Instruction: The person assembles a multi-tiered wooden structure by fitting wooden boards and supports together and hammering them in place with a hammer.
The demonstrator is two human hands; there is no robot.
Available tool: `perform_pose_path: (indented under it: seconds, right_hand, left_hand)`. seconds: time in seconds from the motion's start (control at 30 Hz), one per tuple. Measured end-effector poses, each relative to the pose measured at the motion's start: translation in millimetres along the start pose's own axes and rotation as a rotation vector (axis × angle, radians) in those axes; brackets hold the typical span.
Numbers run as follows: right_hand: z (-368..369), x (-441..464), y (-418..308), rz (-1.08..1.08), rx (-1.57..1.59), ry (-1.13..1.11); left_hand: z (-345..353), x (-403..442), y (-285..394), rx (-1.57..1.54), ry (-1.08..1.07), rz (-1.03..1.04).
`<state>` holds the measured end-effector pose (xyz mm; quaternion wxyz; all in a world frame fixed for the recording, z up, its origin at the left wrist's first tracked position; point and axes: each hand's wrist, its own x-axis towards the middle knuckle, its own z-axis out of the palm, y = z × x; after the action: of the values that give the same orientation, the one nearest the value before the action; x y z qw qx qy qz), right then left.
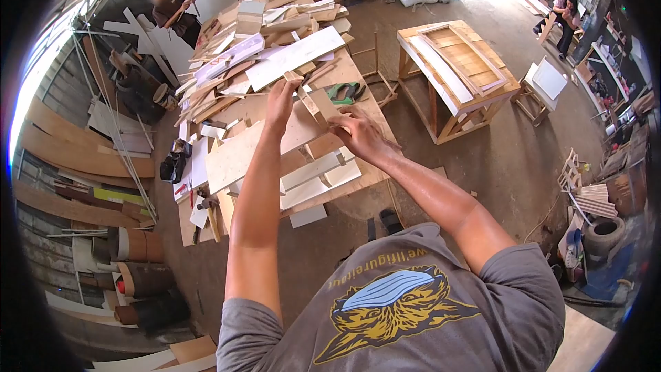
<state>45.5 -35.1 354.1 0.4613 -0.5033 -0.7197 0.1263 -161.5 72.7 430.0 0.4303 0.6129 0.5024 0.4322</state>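
My right hand (361,134) is closed on the lower end of a short wooden strip (313,107), which is tilted above a pale wooden board (241,155). My left hand (280,103) is raised at the strip's upper end, with its fingers closed around a small wooden piece (293,76). Whether that piece joins the strip is unclear. Beneath the hands, the board lies over white-faced panels (320,189) on the worktable (375,176). Just past my right hand rests a green and black object (344,93) whose kind I cannot make out.
Wood offcuts (234,62) are heaped across the table's far half. A hammer (208,210) lies at its left edge. To the right stand a wooden frame table (454,76) and a stool (544,86). One person (175,14) is at far left, another (564,24) at far right.
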Motion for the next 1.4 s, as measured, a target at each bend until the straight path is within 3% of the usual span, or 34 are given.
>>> perform_pose_path:
  seconds: [0.13,0.37,0.47,0.5,0.6,0.63,0.77,0.87,1.03,1.13,1.4]
  right_hand:
    - [0,-2,-4,0.009,0.001,0.021]
    - [-6,1,-8,0.032,-0.007,0.058]
    - [-8,14,-10,0.302,0.267,0.024]
    - [-6,18,-8,0.334,0.518,0.022]
    - [-19,38,-32,0.458,0.871,-0.084]
    - [-5,45,-29,0.319,0.863,0.094]
    - [-25,60,-42,0.082,0.176,0.145]
    - [-17,51,-44,0.035,-0.108,0.055]
    - [3,26,-39,0.005,-0.085,-0.041]
    - [-1,23,-40,0.008,-0.029,-0.058]
    - [7,15,-32,-0.04,-0.073,-0.014]
  left_hand:
    - [-3,-16,34,0.022,-0.018,-0.239]
    - [-24,-4,11,-0.256,-0.031,-0.2]
    - [-21,-3,4,-0.635,-0.047,-0.157]
    - [-16,-3,0,-0.784,-0.044,-0.145]
    - [7,-14,11,-0.715,-0.017,-0.116]
    - [9,-11,4,-0.729,-0.067,-0.126]
    - [2,-4,-8,-0.177,0.081,-0.145]
    - [-4,0,-15,-0.151,0.064,0.011]
    - [1,10,-19,0.089,-0.149,0.086]
    - [-1,20,-22,0.059,-0.211,0.008]
    - [-1,15,-18,0.022,-0.158,0.096]
